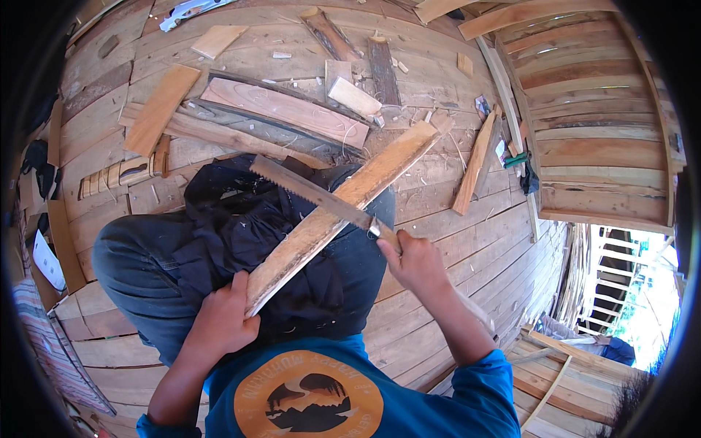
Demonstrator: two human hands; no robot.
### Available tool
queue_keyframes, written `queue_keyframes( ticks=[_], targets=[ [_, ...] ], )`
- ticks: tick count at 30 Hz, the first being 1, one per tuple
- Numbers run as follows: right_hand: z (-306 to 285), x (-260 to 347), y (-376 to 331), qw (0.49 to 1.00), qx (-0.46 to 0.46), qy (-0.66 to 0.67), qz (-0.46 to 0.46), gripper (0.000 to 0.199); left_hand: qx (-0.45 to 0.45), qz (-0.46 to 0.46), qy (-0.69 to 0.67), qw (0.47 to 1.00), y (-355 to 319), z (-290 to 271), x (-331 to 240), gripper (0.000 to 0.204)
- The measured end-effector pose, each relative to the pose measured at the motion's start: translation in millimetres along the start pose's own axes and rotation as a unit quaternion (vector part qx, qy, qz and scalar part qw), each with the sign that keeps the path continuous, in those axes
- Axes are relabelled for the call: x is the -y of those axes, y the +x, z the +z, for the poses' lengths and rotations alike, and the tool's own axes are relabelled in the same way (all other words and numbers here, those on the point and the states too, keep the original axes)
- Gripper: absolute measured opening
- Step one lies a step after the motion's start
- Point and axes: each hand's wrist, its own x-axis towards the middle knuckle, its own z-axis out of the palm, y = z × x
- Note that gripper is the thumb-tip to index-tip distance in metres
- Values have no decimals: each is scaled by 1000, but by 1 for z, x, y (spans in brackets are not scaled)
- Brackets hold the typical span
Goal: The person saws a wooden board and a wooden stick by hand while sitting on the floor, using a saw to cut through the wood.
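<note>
The left hand (223, 321) clamps the plank (343, 208) at its 7 o'clock end; the right hand (416, 263) grips the saw (314, 193) lying across it.

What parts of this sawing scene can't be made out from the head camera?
- Saw handle: hidden inside the right hand; only the toothed blade shows.
- Near end of the plank: covered by the left hand.
- Whatever supports the plank underneath: hidden by the plank and dark cloth.
- Small items by the wall: too small to identify.
</note>
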Motion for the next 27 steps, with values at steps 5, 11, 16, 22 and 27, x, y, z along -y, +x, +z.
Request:
queue_keyframes(
  ticks=[5,11,16,22,27],
  targets=[
    [-15,-58,34,989,-42,-25,139,55,-5,22,-10,1000,4,3,1,43],
    [2,-10,17,1000,-18,11,12,55,-21,19,-12,1000,1,4,2,42],
    [-7,-8,42,998,-51,-37,27,54,-9,21,-36,999,5,5,4,44],
    [-3,3,19,997,-35,-44,-47,56,-1,25,-47,999,2,3,6,47],
    [-3,-1,35,997,-36,-63,-8,56,2,19,-56,998,7,4,7,46]
  ],
)
